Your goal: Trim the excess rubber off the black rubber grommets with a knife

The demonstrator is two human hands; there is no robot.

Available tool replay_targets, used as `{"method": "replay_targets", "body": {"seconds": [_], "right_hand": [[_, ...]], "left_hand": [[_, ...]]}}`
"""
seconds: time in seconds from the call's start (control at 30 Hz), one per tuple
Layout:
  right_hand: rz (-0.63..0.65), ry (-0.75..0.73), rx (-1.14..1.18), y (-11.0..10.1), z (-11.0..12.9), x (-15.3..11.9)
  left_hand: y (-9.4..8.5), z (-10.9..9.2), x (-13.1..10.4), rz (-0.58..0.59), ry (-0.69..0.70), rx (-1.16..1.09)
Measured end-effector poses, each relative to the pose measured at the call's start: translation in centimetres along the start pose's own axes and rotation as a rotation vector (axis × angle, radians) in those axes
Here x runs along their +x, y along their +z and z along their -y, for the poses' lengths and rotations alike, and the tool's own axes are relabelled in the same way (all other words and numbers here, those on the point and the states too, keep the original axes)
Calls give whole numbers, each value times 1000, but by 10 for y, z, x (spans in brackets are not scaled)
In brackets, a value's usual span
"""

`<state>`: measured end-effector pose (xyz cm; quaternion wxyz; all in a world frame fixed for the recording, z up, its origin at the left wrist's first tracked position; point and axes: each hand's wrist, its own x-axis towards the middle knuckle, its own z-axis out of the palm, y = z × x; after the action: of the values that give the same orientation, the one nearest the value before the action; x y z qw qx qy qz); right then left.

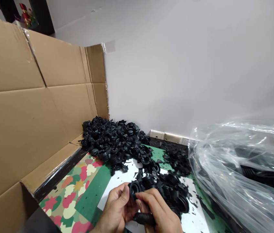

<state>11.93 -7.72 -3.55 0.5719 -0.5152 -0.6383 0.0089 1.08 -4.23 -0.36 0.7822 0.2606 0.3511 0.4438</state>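
Observation:
My left hand [117, 207] pinches a round black rubber boot [134, 189] between thumb and fingers, its open ring facing up toward me. My right hand [160, 210] is closed, with thumb and fingertips at the near edge of the same boot. A smooth black handle-like piece [144, 218] sticks out from under the right fingers; its other end is hidden. Just beyond and to the right of my hands, several ribbed black boots [166, 187] lie in a loose heap on a white sheet [112, 184].
A large pile of black rubber boots [115, 139] fills the corner by a cardboard wall [61, 106]. Black scraps [176, 158] lie near a wall socket strip [166, 136]. At right bulges a clear plastic bag [236, 181] with black parts inside. Patterned paper [71, 191] covers the left side.

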Motion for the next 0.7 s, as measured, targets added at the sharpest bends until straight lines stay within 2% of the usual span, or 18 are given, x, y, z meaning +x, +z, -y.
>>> {"method": "replay_targets", "body": {"seconds": [0.13,0.27,0.5,0.6,0.7], "right_hand": [[14,18,-14,4,2,2],[28,11,-126,4,5,4],[153,45,-226,-3,10,4],[174,191,-264,-9,9,5],[97,435,-224,-20,6,10]], "left_hand": [[4,-1,-1,45,32,78],[6,-2,-2,77,97,184],[-5,0,2,47,225,421],[-4,-4,-6,51,310,515],[1,-11,-14,49,351,481]]}}
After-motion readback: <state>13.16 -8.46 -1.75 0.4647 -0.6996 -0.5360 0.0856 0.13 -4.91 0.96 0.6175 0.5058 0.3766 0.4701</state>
